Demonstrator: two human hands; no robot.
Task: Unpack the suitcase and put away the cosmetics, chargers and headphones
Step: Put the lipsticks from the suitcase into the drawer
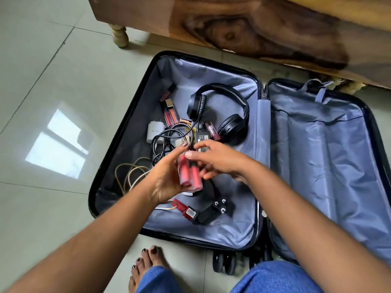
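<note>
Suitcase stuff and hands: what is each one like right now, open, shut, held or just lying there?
suitcase: open flat on the floor
headphones: lying in the left half
white charger: lying in the suitcase, unplugged
black cable: tangled
beige cable: loosely coiled
pink tubes: held, caps on
red bottle: lying down, cap on
left hand: holds the pink tubes
right hand: touches the pink tubes

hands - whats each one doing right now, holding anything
Left hand: grips the pink lip gloss tubes.
Right hand: fingers touch the tube tops; a grip cannot be told.
</note>
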